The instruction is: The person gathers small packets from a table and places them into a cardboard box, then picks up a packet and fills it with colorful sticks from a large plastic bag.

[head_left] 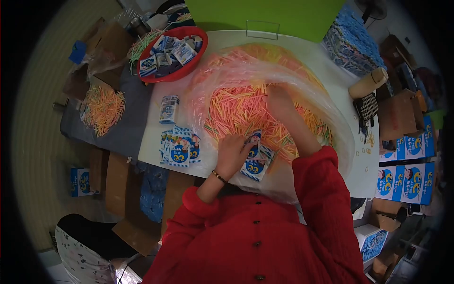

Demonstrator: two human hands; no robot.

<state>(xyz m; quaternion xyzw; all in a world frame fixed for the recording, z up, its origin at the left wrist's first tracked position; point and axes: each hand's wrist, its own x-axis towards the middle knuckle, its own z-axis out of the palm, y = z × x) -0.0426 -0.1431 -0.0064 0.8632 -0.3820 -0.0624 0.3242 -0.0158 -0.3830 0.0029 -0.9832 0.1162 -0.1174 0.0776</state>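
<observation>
My left hand (231, 154) is closed on the edge of a small blue and white packet (254, 140), held low at the near side of a heap of thin sticks. More of these packets (256, 168) lie right under it. Pink, yellow and green, the sticks (236, 106) fill a large clear plastic bag (198, 90) spread open on the table. Farther in, my right hand (280, 100) reaches down onto the heap with curled fingers. Its fingertips are hidden, so what they grip does not show.
Left of the bag are a stack of flat packets (179, 150) and one upright packet (169, 110). A red basin (201, 35) of filled packets stands behind them. Loose sticks (103, 110) lie on a grey surface at left. Rubber bands (370, 140) and a patterned pouch (366, 107) are at right.
</observation>
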